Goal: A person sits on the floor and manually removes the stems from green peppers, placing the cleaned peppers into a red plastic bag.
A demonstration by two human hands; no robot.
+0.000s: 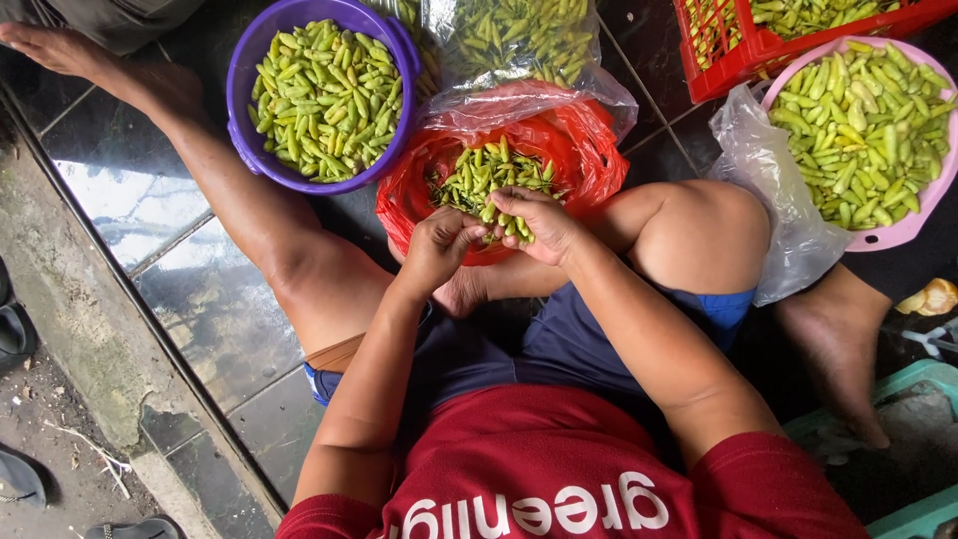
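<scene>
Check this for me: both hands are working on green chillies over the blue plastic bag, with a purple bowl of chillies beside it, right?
Not quite: the head view shows the bag is red, not blue. Both the left hand and right hand do handle green chillies over it, beside the purple bowl.

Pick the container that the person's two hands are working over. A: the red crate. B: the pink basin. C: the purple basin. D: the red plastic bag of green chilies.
D: both the left hand and the right hand hold green chilies directly above the red plastic bag.
</scene>
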